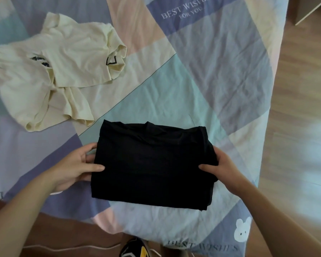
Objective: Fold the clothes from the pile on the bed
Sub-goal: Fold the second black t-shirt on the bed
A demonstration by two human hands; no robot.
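now the left hand [76, 164] and right hand [220, 166] are each pinching a side edge of the folded black shirt [150, 164], lying near the bed's [220, 71] front edge. if lifted unevenly, its layers are likely sliding apart; the cream shirt [63, 71] is waiting unfolded.

Cream shirt [50, 75] cut off at left edge.

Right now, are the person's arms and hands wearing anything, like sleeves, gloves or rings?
No. Both arms are bare all the way from the bottom of the picture up to the hands: no sleeves, gloves, watch or bracelets. No rings show on the fingers of the left hand or the right hand. The nails look short and unpainted.
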